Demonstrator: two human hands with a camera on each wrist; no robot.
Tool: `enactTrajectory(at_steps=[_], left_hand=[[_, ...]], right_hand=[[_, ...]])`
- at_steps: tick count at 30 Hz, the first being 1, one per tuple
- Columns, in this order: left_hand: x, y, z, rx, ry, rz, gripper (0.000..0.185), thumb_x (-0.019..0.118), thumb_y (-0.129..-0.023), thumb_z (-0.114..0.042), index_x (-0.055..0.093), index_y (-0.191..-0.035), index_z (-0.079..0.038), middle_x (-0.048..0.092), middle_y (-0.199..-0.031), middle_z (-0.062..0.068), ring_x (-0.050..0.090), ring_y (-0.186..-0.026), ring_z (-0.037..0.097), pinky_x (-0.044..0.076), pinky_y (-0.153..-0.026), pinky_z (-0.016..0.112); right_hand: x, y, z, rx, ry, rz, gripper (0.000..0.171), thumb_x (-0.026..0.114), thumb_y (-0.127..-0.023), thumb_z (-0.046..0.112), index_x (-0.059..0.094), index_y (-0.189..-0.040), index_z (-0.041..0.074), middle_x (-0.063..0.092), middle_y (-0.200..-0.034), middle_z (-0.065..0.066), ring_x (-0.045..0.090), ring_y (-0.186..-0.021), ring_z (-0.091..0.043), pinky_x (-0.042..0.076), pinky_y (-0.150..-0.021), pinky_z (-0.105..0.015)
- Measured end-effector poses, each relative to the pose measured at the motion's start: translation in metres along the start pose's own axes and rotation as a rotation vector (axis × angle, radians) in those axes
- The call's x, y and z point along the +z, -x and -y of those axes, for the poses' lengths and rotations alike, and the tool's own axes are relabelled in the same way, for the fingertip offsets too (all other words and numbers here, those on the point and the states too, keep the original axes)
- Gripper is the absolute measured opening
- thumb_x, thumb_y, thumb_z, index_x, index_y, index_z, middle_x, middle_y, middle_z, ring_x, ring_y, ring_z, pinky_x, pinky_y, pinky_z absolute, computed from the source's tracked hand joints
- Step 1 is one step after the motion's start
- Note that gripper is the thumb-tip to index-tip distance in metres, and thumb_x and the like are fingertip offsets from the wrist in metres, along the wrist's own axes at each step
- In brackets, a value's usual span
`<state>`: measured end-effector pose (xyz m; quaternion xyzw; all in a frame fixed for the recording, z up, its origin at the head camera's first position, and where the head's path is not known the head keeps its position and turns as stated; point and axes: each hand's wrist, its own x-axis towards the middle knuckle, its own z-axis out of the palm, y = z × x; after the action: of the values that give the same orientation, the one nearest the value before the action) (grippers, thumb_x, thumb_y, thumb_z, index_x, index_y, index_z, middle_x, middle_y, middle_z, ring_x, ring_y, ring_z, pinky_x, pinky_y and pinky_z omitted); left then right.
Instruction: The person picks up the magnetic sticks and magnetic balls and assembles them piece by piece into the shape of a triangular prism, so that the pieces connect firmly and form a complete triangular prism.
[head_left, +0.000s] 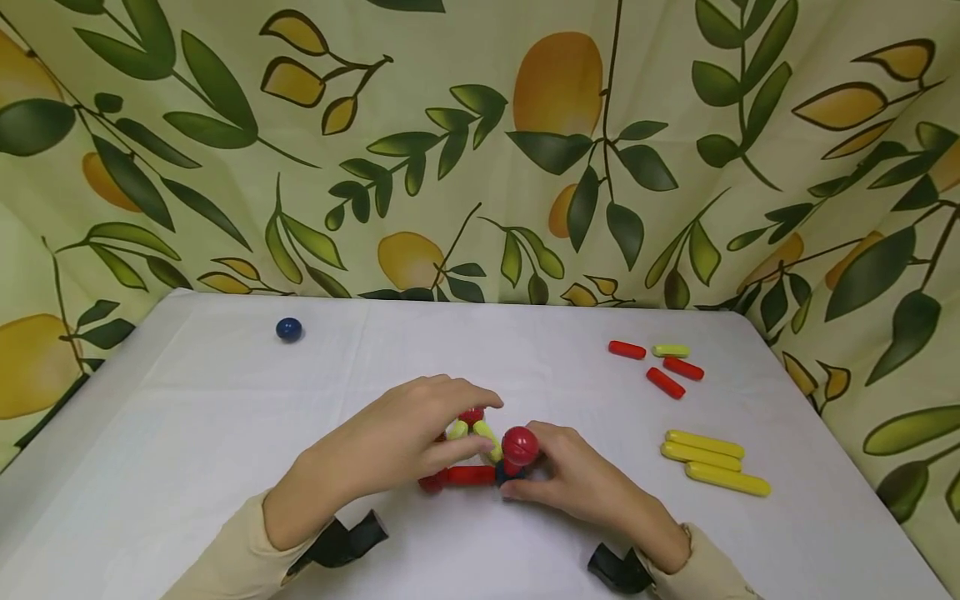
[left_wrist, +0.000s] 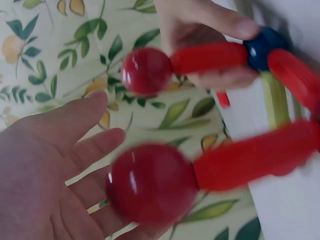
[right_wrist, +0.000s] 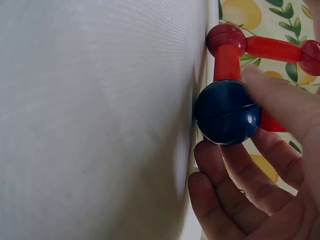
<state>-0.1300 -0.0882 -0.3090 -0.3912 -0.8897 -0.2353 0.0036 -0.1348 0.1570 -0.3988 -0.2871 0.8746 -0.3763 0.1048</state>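
Note:
A frame of rods and balls stands on the table between the hands. My right hand (head_left: 585, 483) pinches its dark blue ball (right_wrist: 227, 112) at a bottom corner, thumb on one side and fingers on the other. From that ball a red rod (left_wrist: 210, 57) rises to a red ball (head_left: 520, 446), and another red rod (head_left: 471, 476) runs along the table. Yellow rods (head_left: 487, 442) show behind, partly hidden. Over the frame's left side, my left hand (head_left: 390, 433) spreads its fingers beside a second raised red ball (left_wrist: 152, 182); contact is unclear.
A loose blue ball (head_left: 288, 329) lies at the back left. At the back right are several short red rods (head_left: 665, 383) and a short yellow-green one (head_left: 671, 351). Three long yellow rods (head_left: 727, 479) lie at the right. A patterned curtain (head_left: 465, 167) hangs behind the table.

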Motion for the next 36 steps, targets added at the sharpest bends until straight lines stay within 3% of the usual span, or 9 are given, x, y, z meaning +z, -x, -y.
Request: enactTrajectory(at_steps=[7,12,16,21,30,36], left_hand=[[-0.005,0.021,0.021,-0.099,0.098,-0.02,0.037,0.068,-0.093,-0.039,0.062,-0.127,-0.025,0.066,-0.117,-0.01,0.06,-0.104,0.006,0.054,-0.088,0.029],[-0.003,0.027,0.03,-0.1,0.207,0.018,0.044,0.067,-0.092,-0.045,0.061,-0.129,-0.022,0.067,-0.115,-0.008,0.059,-0.099,0.004,0.053,-0.082,0.027],[0.001,0.031,0.035,-0.119,0.223,0.056,0.051,0.07,-0.089,-0.047,0.06,-0.13,-0.019,0.067,-0.113,-0.009,0.059,-0.098,0.003,0.054,-0.086,0.03],[0.012,0.035,0.042,-0.161,0.257,0.12,0.048,0.076,-0.087,-0.039,0.061,-0.127,-0.016,0.068,-0.107,-0.014,0.061,-0.097,0.002,0.055,-0.091,0.034],[0.032,0.036,0.053,-0.195,0.384,0.168,0.023,0.079,-0.085,-0.022,0.067,-0.104,-0.017,0.068,-0.093,-0.014,0.064,-0.087,-0.001,0.055,-0.086,0.026],[0.038,0.036,0.057,-0.205,0.398,0.177,0.027,0.079,-0.084,-0.018,0.067,-0.108,-0.014,0.068,-0.096,-0.011,0.065,-0.087,-0.002,0.056,-0.085,0.024]], right_hand=[[-0.001,0.0,0.003,0.026,-0.009,0.003,0.031,0.082,-0.081,0.035,0.067,-0.104,0.021,0.067,-0.094,0.015,0.061,-0.087,-0.007,0.054,-0.081,-0.023],[-0.001,0.0,0.003,0.024,-0.023,0.005,0.027,0.082,-0.081,0.034,0.066,-0.101,0.023,0.066,-0.092,0.015,0.061,-0.086,-0.006,0.055,-0.082,-0.023],[-0.002,-0.001,0.004,0.048,-0.021,0.006,0.026,0.082,-0.081,0.034,0.067,-0.101,0.024,0.066,-0.092,0.015,0.061,-0.086,-0.006,0.055,-0.083,-0.023],[-0.003,-0.002,0.004,0.075,-0.01,0.0,0.026,0.081,-0.081,0.034,0.068,-0.1,0.022,0.066,-0.091,0.015,0.06,-0.085,-0.007,0.054,-0.081,-0.022],[-0.005,-0.002,0.004,0.072,-0.01,0.011,0.025,0.081,-0.082,0.033,0.066,-0.1,0.023,0.064,-0.09,0.016,0.06,-0.086,-0.007,0.053,-0.081,-0.023],[-0.021,0.002,0.001,0.047,0.056,-0.004,0.028,0.082,-0.081,0.023,0.068,-0.106,0.024,0.067,-0.099,0.015,0.062,-0.092,-0.007,0.055,-0.085,-0.027]])
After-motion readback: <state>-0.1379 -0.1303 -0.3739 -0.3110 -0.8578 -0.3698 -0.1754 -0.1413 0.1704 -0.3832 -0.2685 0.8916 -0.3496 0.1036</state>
